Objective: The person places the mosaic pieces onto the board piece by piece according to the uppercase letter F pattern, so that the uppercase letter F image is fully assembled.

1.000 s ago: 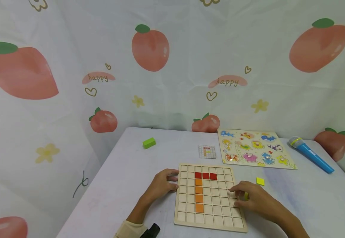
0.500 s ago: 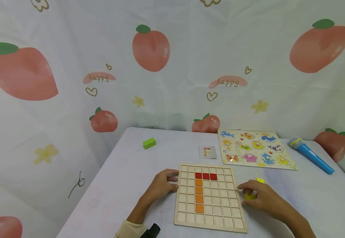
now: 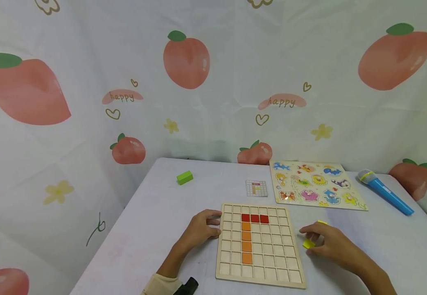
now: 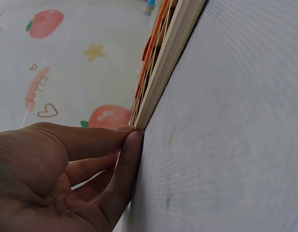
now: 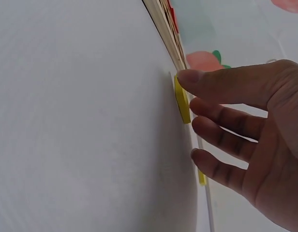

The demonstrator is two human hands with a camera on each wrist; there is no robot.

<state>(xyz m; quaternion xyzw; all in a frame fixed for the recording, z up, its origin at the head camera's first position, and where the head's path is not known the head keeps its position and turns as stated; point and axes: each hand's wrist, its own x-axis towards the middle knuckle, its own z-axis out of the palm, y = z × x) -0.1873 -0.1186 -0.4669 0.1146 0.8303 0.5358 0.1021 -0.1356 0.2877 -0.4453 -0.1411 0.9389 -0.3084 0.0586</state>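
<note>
A wooden grid board (image 3: 268, 270) lies on the table with red tiles (image 3: 255, 218) in a row and orange tiles (image 3: 246, 236) in a column below. My left hand (image 3: 198, 229) touches the board's left edge with thumb and fingertips; the left wrist view has this hand (image 4: 86, 169) at the board's side (image 4: 163, 63). Right of the board, my right hand (image 3: 333, 245) hovers with fingers spread around a yellow tile (image 3: 308, 243). In the right wrist view, the thumb overlaps the yellow tile (image 5: 182, 101). A second yellow tile (image 3: 321, 222) is mostly hidden behind the hand.
Behind the board lies a small pattern card (image 3: 256, 188). An animal peg puzzle (image 3: 316, 182) and a blue microphone (image 3: 386, 192) occupy the back right. A green block (image 3: 184, 177) sits at the back left. A fruit-print cloth (image 3: 213, 102) hangs behind the table (image 3: 154, 221).
My right hand has moved right, from over the board's right edge to beside the yellow tile, which shows more fully now. My left hand has stayed at the board's left edge.
</note>
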